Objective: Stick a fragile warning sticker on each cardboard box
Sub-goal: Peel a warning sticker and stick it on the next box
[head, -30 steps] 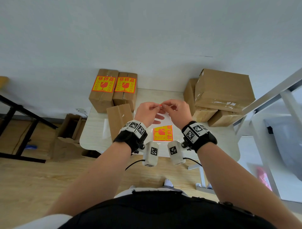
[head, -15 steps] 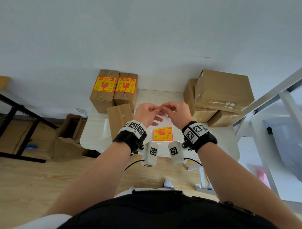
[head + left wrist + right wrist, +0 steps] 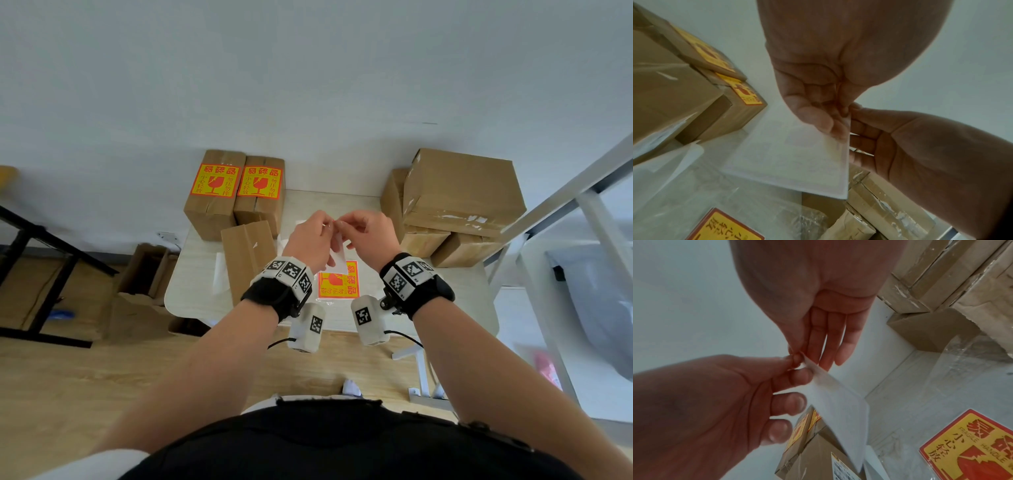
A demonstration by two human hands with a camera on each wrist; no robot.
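Both my hands pinch one top corner of a white-backed rectangular sticker sheet (image 3: pixel 797 159), left hand (image 3: pixel 310 240) and right hand (image 3: pixel 368 236) meeting fingertip to fingertip above the pale wooden table (image 3: pixel 455 301). The sheet hangs long axis downward from my fingers (image 3: pixel 795 376). The plain brown cardboard box (image 3: pixel 248 253) lies on that table just left of my left hand, the nearer one.
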